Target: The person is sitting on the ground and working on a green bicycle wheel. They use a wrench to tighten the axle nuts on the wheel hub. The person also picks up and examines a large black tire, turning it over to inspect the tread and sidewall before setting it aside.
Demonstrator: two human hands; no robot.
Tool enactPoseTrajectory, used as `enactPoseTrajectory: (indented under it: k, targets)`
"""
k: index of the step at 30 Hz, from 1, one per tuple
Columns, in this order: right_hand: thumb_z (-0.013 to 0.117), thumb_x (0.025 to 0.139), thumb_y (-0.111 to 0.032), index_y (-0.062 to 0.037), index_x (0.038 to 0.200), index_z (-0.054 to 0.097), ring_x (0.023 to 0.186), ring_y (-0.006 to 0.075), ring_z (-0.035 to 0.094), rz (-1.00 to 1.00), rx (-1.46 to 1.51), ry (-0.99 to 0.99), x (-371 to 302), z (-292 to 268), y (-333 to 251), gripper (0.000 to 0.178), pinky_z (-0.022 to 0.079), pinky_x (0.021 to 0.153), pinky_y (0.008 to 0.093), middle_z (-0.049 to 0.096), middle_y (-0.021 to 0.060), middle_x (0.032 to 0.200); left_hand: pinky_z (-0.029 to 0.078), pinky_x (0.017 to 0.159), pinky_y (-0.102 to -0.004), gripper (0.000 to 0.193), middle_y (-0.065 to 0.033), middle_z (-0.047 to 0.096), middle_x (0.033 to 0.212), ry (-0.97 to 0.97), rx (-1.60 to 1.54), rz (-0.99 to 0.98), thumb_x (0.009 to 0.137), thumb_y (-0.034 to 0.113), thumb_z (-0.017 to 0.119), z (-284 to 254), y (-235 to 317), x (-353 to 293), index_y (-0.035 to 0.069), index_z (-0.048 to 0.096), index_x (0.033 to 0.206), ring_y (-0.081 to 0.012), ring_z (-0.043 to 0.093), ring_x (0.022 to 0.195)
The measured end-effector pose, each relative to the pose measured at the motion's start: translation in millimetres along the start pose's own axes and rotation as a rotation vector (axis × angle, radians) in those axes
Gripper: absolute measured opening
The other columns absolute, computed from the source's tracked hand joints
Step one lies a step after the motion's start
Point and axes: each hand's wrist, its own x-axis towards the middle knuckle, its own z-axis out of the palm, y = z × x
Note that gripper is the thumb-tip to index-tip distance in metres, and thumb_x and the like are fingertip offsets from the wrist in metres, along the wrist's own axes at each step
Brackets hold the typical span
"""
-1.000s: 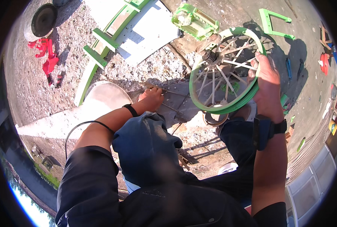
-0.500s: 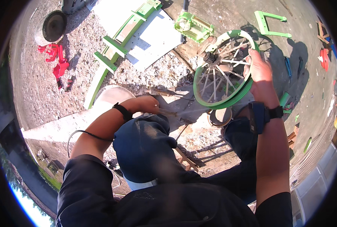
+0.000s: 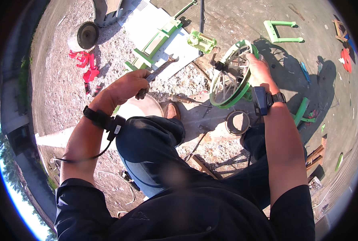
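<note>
My left hand (image 3: 127, 86) is closed round the shaft of a metal open-end wrench (image 3: 159, 70), whose forked end points up and right, away from the wheel. In my right hand (image 3: 261, 70) is the rim of a green spoked wheel (image 3: 240, 92), gripped on its right side; the fingertips are partly hidden behind it. The wheel stands tilted, with a dark hub end (image 3: 219, 65) and axle facing left. The wrench and the wheel are apart.
Green frame parts lie ahead: a long beam (image 3: 163, 39), a small cage-like part (image 3: 202, 41) and a U-shaped bracket (image 3: 282, 39). A round tin (image 3: 238, 122) and a hammer (image 3: 201, 130) are near my feet. Red pieces (image 3: 91, 74) and a bucket (image 3: 83, 37) sit at left.
My left hand has risen up and left from beside my knee, and the wrench now shows clearly. The wheel has turned to a narrower angle, still held by my right hand.
</note>
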Motion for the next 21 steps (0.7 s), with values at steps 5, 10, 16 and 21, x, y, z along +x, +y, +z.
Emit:
enactPoseTrajectory:
  k: [5, 10, 16, 21]
  targets:
    - [0.066, 0.093, -0.026, -0.0047, 0.106, 0.057, 0.045, 0.0156, 0.053, -0.148, -0.083, 0.010, -28, -3, 7, 0.026, 0.044, 0.041, 0.0328, 0.060, 0.0050, 0.071, 0.036, 0.055, -0.0226, 0.021, 0.0020, 0.049, 0.068, 0.050, -0.040, 0.078, 0.096, 0.023, 0.059, 72, 36, -24, 0.002, 0.059, 0.094, -0.0053, 0.044, 0.060]
    - [0.066, 0.092, -0.022, -0.0046, 0.098, 0.059, 0.044, 0.0166, 0.053, -0.059, -0.121, 0.006, -46, -19, -1, 0.020, 0.043, 0.040, 0.0349, 0.057, 0.0046, 0.064, 0.044, 0.062, -0.0269, 0.029, -0.0020, 0.057, 0.073, 0.120, -0.038, 0.120, 0.100, 0.027, 0.055, 162, 0, -13, 0.000, 0.061, 0.093, -0.0118, 0.053, 0.065]
    - [0.068, 0.089, -0.023, -0.0045, 0.099, 0.058, 0.042, 0.0171, 0.051, 0.025, -0.090, 0.065, -57, -47, -2, 0.023, 0.040, 0.038, 0.0341, 0.055, 0.0053, 0.063, 0.048, 0.075, -0.0470, 0.031, -0.0242, 0.065, 0.084, 0.277, 0.358, 0.193, 0.098, 0.030, 0.050, 220, -41, 25, -0.001, 0.057, 0.096, -0.0390, 0.064, 0.078]
    - [0.066, 0.088, -0.022, -0.0034, 0.104, 0.057, 0.043, 0.0173, 0.054, -0.070, -0.149, 0.079, -57, -60, 13, 0.027, 0.042, 0.038, 0.0346, 0.058, 0.0068, 0.064, 0.047, 0.085, -0.0552, 0.030, -0.0311, 0.065, 0.098, 0.251, 0.437, 0.105, 0.097, 0.027, 0.045, 237, -52, 52, -0.001, 0.054, 0.101, -0.0487, 0.062, 0.095]
